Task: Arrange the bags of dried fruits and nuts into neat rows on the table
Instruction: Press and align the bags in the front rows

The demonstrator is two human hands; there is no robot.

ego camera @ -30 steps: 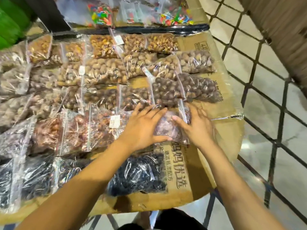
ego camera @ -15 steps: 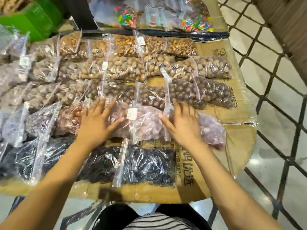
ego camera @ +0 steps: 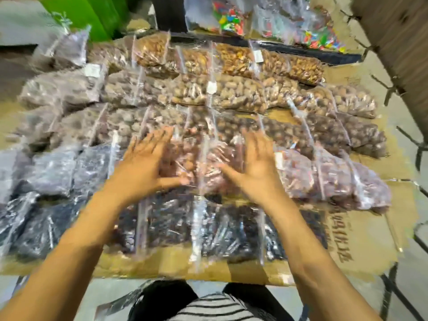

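At frame centre, my left hand [ego camera: 141,167] and right hand [ego camera: 257,170] lie spread, fingers splayed, on reddish-brown bags [ego camera: 206,167]. Dark bags [ego camera: 208,228] below; nut bags [ego camera: 231,93] above, rows across cardboard-covered desk [ego camera: 361,230].

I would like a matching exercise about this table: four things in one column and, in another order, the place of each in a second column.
Things:
1. black dried fruit bags
2. reddish fruit bags
3. golden nut bags
4. colourful candy bags

Places:
A. beyond the table's far edge, behind the dark strip
B. far row on the cardboard
C. row under the left hand and right hand
D. near row, closest to the person

Pairs: 1-D, 2-C, 3-B, 4-A
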